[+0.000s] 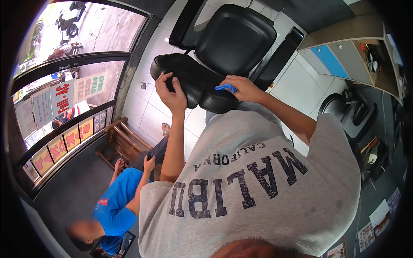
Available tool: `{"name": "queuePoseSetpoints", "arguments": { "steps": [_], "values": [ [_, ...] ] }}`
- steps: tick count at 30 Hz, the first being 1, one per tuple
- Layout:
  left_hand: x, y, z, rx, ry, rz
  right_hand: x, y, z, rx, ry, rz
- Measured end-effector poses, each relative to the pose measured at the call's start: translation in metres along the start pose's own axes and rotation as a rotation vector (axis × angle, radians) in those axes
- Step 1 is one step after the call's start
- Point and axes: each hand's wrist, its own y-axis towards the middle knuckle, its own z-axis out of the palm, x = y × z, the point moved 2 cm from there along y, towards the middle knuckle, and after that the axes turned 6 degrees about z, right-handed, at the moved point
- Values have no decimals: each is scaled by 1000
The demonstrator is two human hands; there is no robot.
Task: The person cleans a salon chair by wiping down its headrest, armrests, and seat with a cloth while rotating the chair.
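Note:
In front of me stands a black padded barber chair (235, 41), seen from behind and above. My left hand (171, 93) lies on the left part of its backrest top (189, 71), fingers spread and holding nothing. A crumpled blue cloth (226, 87) is gripped in my right hand (241, 89), over the right side of the backrest. Just below the cloth, the padded headrest (218, 99) sticks out toward my body. Part of the cloth is hidden inside my fingers.
A person in a blue shirt (118, 200) sits at the lower left by a wooden bench (124, 135). Glass windows (92, 81) line the left. A cabinet (344, 56) stands at upper right, with tools (370, 150) on the right-hand counter. White tiles (297, 86) cover the floor.

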Motion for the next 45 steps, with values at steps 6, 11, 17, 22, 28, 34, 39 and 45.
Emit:
{"name": "queuePoseSetpoints", "arguments": {
  "steps": [6,11,17,22,28,34,39,45],
  "values": [
    [2,-1,-1,11,5,24,-3,3,8,-59,19,-97],
    [2,-2,-1,8,0,20,-36,28,21,-36,-139,-15],
    [4,-4,-3,-4,-26,4,-15,50,29,-49,-265,-100],
    [4,-2,-2,-6,-13,13,43,26,3,27,-168,-195],
    [3,-2,-2,-5,-10,17,44,23,5,-76,-215,-275],
    [5,0,0,-16,-8,33,-9,49,29,-120,-193,-142],
    [3,-1,1,-8,-2,7,50,21,8,-69,-127,-230],
    [4,-3,-2,1,1,19,-5,47,11,-76,-221,-297]
  ]
}}
